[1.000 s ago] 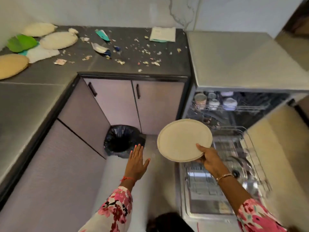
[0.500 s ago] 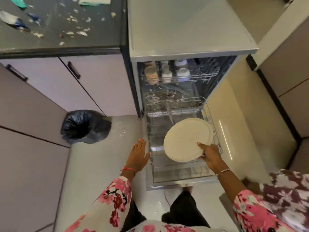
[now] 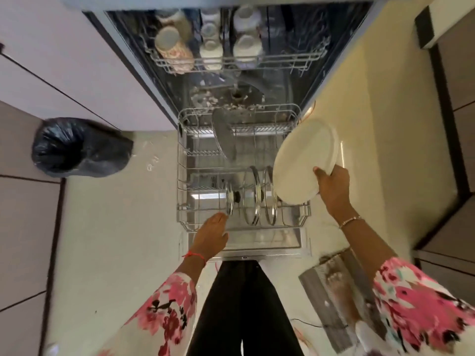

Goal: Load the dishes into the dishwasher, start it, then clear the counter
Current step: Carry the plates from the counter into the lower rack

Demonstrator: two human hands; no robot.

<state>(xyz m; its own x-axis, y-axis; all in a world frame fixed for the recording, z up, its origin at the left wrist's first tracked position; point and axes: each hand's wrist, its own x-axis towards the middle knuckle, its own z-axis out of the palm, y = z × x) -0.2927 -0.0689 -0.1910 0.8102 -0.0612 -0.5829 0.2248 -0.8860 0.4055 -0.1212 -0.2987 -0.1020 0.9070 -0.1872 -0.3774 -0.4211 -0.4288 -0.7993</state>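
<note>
Pinched at its lower right rim, the plate [image 3: 303, 160] hangs in the right hand [image 3: 332, 191], thumb on the pale face and the other fingers hidden behind it, so the hold is firm but sits at one edge only. From that grip the plate reaches up and to the left, tilted well off level, and its lower edge hovers over the right end of the pulled-out rack [image 3: 181, 173], just beside the two large lids [image 3: 253, 196] that stand on edge there. It does not yet look seated between any tines. The left hand [image 3: 209, 237] holds nothing; its fingers lie straight toward the rack's front rail, near a small lid [image 3: 229, 199], though whether they touch wire or glass I cannot tell. To do this step well, I would turn the plate fully upright, parallel with the lids, and lower it edge first into the free slot to their right. The weight should settle onto the wires before the thumb lets go. A steadying press on the front rail would stop the rack from rolling back into the dishwasher [image 3: 282, 80]. The likely slip is the plate knocking the nearest lid, so it should come straight down, not sweep in sideways.
</note>
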